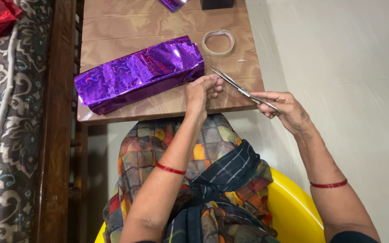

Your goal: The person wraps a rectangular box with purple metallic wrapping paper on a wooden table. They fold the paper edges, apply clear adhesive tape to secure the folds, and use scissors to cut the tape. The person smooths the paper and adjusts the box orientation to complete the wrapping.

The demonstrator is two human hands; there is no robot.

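right hand [284, 110] grips steel scissors [241, 90] by the handles, blades parted; left hand [201, 92] is pinched shut, contents not discernible. foil-wrapped purple box [138, 74] likely slippery and crease-prone; hold it by the ends

One package is seen: a long rectangular box [138, 74] wrapped in shiny purple holographic foil, laid flat on the brown counter [167, 22]. It lies slantwise, its left end near the counter's front left corner and its right end raised toward the middle. The foil is creased, with a seam of overlapped paper running along the top and small rainbow glints scattered over it. Its right end is found just beside the fingertips of the left hand [202, 92]. A scrap of the same purple foil [173, 4] is cut off by the picture's top edge. No labels, signs or screens are seen.
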